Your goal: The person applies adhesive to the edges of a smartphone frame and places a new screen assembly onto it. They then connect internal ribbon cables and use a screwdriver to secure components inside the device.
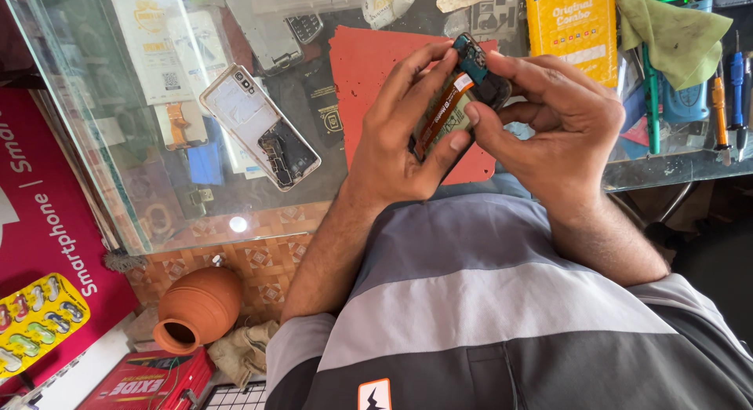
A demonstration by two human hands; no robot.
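Both hands hold an opened smartphone (463,96) above a red mat (365,72) on a glass counter. My left hand (400,131) cups the phone from below and the left, its thumb on the lower edge. My right hand (557,127) grips the phone's top right, with the thumb pressing on an orange flex strip and the battery area. The phone's blue-green upper board shows between the fingers.
A second opened phone with a white frame (259,127) lies on the glass counter (141,222) to the left. Screwdrivers (722,112), a green cloth (674,33) and a yellow packet (572,29) sit at the right. A clay pot (196,308) and a red box (149,382) lie on the floor.
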